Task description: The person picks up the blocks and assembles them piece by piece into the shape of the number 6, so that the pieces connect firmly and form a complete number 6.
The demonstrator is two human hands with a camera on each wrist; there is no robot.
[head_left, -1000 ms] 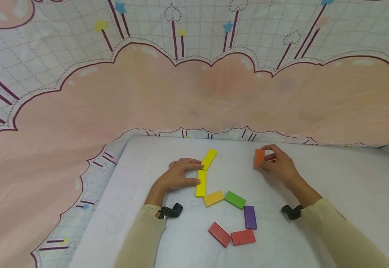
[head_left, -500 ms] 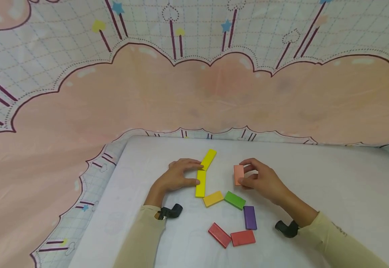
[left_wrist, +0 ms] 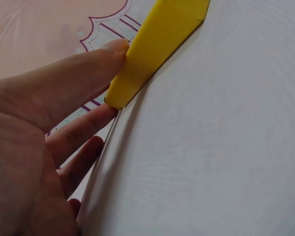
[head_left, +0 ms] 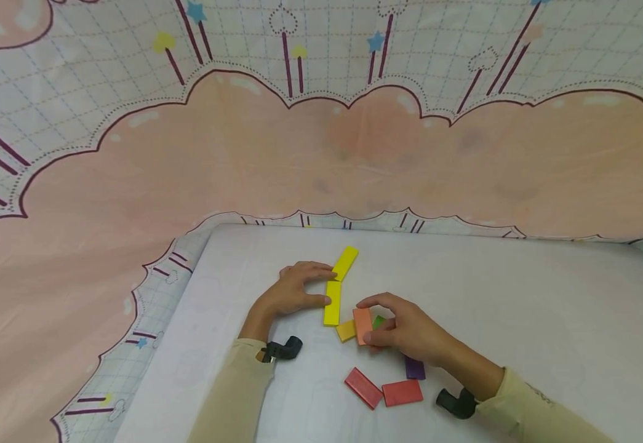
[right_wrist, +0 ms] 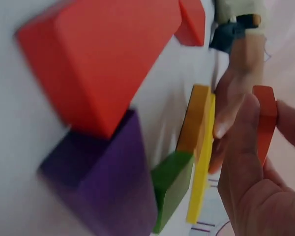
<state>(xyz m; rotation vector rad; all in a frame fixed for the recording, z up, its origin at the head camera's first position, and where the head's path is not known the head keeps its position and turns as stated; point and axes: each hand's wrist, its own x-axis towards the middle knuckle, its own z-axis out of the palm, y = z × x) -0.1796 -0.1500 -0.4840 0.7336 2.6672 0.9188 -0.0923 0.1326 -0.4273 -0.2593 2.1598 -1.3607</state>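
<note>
My right hand (head_left: 412, 327) pinches an orange wooden block (head_left: 362, 325) upright between thumb and fingers. In the head view this block overlaps the amber block (head_left: 346, 331) and the green block (head_left: 378, 322). The right wrist view shows the held block off to the side of the row. At the left, my left hand (head_left: 295, 291) rests beside two yellow blocks set end to end. Its extended thumb touches the nearer yellow block (head_left: 333, 311); the fingertips reach the farther yellow block (head_left: 346, 263).
A purple block (head_left: 415, 368), partly hidden by the right hand, continues the curved row to one red block (head_left: 402, 393) and another red block (head_left: 363, 388). All stand on a white tabletop (head_left: 548, 295) before a patterned curtain (head_left: 354, 154).
My right hand has carried the orange block from the far right, leftward and nearer, to over the amber and green blocks. The left hand has stayed by the yellow blocks.
</note>
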